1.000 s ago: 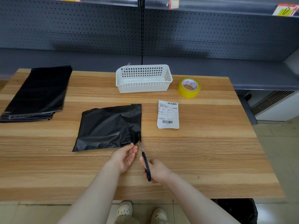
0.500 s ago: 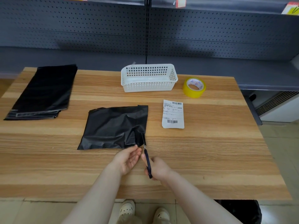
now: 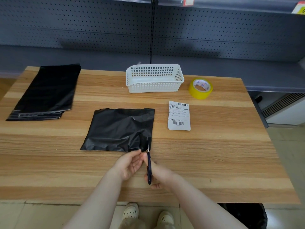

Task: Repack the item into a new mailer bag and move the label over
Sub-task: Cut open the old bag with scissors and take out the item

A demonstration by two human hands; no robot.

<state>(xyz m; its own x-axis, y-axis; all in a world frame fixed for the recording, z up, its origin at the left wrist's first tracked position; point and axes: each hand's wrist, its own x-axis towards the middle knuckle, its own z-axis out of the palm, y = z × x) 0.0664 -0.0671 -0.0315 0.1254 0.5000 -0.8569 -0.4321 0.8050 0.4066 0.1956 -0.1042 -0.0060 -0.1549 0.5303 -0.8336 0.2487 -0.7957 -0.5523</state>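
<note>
A black mailer bag (image 3: 118, 129) lies flat and crumpled in the middle of the wooden table (image 3: 214, 154). My left hand (image 3: 130, 164) pinches its near right corner. My right hand (image 3: 159, 175) grips dark-handled scissors (image 3: 149, 162), whose blades point away from me and lie on the bag's right edge. A white shipping label (image 3: 179, 115) with barcodes lies loose to the right of the bag. A stack of new black mailer bags (image 3: 46, 93) sits at the table's far left.
A white perforated plastic basket (image 3: 154, 78) stands at the back centre, with a yellow tape roll (image 3: 200, 88) to its right. Grey pegboard shelving rises behind the table. A dark bin (image 3: 245, 215) sits on the floor under the near right edge.
The scissors' blades have crept a little farther along the bag's right edge. My left hand keeps its pinch on the corner. The view has shifted slightly.
</note>
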